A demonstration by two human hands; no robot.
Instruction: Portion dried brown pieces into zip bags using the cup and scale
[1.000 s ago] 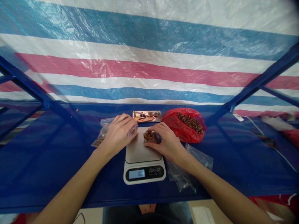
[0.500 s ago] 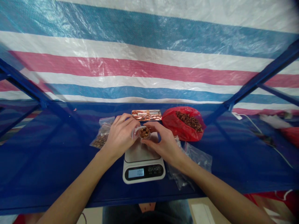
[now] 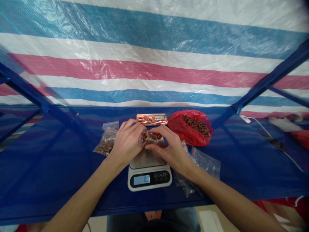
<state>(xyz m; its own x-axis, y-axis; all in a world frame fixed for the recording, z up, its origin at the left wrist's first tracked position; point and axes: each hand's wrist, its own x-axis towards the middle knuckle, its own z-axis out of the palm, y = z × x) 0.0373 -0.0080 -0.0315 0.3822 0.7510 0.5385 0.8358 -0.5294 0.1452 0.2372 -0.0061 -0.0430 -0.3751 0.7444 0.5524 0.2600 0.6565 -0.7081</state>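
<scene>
My right hand (image 3: 172, 146) grips a small clear cup (image 3: 152, 138) between thumb and fingers, tipped left with brown bean-like pieces in it. The cup's mouth meets a small clear zip bag (image 3: 140, 140), pinched by my left hand (image 3: 127, 137); most of this bag is hidden behind those fingers. Both hands are above the metal plate of a white kitchen scale (image 3: 150, 181), whose display reads 0.0.
Left of my left hand lies a zip bag of brown pieces (image 3: 105, 145). A red plastic bag (image 3: 176, 127) full of similar pieces sits at back right, beside a shiny rectangular item (image 3: 151, 119). Flat clear zip bags (image 3: 207, 163) lie under my right forearm. Blue frame bars (image 3: 256, 84) flank the table.
The cup has gone from nearly upright to tipped left, into the zip bag's mouth. The scale's display went from 10.0 to 0.0.
</scene>
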